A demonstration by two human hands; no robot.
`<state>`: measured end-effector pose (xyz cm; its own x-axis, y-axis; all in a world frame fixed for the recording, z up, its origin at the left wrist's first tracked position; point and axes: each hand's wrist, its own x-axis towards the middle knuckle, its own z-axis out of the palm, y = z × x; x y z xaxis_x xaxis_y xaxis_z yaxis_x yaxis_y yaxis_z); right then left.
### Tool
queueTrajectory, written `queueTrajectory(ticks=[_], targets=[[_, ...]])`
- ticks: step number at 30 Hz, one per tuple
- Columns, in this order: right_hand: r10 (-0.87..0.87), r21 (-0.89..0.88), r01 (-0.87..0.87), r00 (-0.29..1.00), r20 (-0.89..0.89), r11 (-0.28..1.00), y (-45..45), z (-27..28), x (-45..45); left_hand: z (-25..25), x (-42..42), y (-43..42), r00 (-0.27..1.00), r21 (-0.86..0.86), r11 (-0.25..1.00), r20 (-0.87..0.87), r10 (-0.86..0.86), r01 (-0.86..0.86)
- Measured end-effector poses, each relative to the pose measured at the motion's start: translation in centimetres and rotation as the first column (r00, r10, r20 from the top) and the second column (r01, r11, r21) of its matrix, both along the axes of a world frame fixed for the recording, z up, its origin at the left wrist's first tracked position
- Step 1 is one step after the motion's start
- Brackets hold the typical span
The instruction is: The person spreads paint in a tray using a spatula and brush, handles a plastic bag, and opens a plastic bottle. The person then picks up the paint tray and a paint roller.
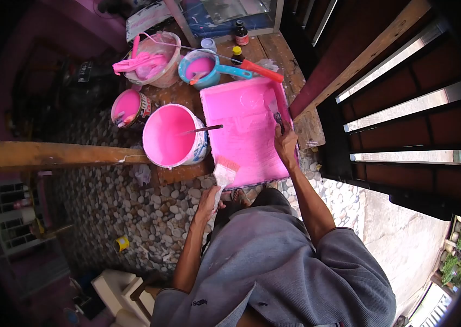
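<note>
Grey shirt cloth (274, 256) of the wearer filled the space nearest the camera, with both bare forearms reaching forward from it. Ahead stood a large rectangular tray (207, 103), coated in bright pink paint, on a brown wooden worktop (308, 131).

The left hand (207, 204) was closed around the pale, paint-smeared handle of a wide flat brush (224, 173). That brush lay in its grip, the pink-stained bristles pointing away from the wearer, above the near left corner of the tray. The right hand (285, 143) was clamped on the dark handle of a slim flat tool (278, 119), whose far end pointed toward the tray's far right corner; whether it touched the paint could not be told.

Left of the tray, just beside it, sat a round white plastic bucket (200, 148) with a pink-coated inside, a thin dark stick (213, 127) leaning over its rim. Beyond it stood a light-blue plastic pot (207, 83) holding pink paint. One red-handled metal rod (263, 71) lay across the pot toward the tray's far edge. Grey and brown pebbles (157, 218) covered the floor below.
</note>
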<state>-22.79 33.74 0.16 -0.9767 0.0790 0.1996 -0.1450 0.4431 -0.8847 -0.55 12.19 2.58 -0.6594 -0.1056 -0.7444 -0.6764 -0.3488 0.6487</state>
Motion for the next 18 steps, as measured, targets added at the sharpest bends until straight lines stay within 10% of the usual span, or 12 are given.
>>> queueTrajectory(ticks=[18], targets=[[0.135,0.030,-0.142,0.976,0.174,0.989,-3.9,2.7,4.1,0.6,-0.2,0.3,1.000,-0.016,1.000,0.007,0.024,-0.023]])
